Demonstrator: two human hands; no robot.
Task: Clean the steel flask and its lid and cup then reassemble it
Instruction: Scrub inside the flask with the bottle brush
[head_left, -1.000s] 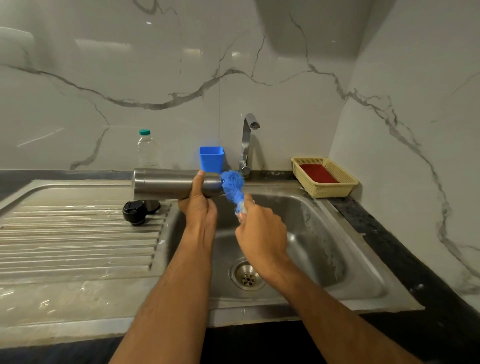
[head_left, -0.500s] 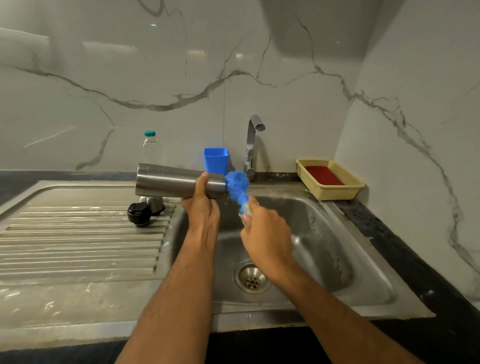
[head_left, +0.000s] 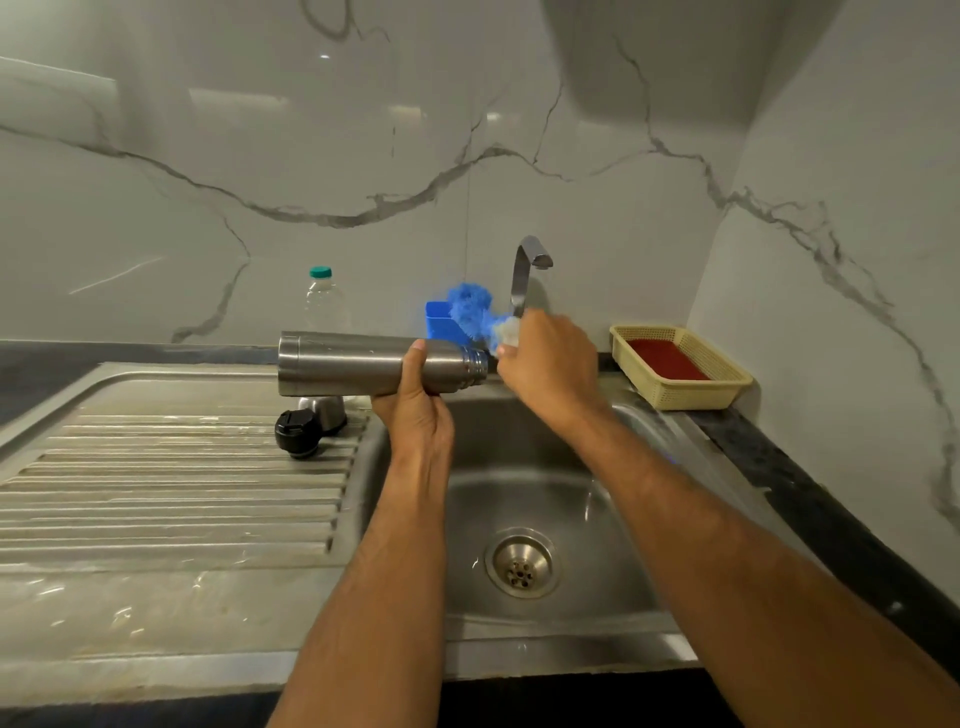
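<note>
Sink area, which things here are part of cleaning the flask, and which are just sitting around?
Part of the job:
steel flask, gripped by left hand
blue brush, in right hand
black lid
steel cup
sink
tap

Lying about:
plastic bottle
blue container
yellow basket

Dim greenish light, glare on wall tiles, motion-blurred brush.

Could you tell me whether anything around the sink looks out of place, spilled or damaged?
Nothing stands out. The left hand grips the flask sideways over the sink, the right hand holds the blue brush, and the black lid and steel cup sit on the drainboard.
</note>
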